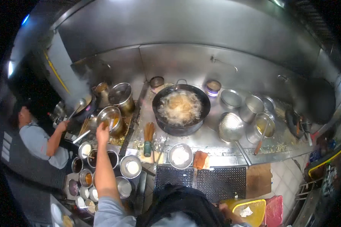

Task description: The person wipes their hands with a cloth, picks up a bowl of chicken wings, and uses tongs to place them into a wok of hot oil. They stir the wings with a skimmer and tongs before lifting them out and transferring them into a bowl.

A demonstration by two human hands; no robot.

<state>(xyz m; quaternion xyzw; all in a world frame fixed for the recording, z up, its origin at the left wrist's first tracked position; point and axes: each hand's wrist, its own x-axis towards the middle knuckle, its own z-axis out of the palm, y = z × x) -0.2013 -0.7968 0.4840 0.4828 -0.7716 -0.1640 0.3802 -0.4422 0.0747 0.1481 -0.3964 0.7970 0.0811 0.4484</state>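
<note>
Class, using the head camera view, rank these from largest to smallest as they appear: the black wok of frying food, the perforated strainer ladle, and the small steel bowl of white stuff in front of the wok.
1. Black wok
2. Perforated strainer ladle
3. Small steel bowl

shiny metal bowl [110,115], black matt wok [181,109]

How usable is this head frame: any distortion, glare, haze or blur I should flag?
Head view: strong fisheye bend with black corners; bright glare on the steel back wall; steam hazes the upper left near the co-worker; the wok shows clearly, though its contents look washed out; the left hand is soft but readable; the right hand sits low at the edge.
</note>
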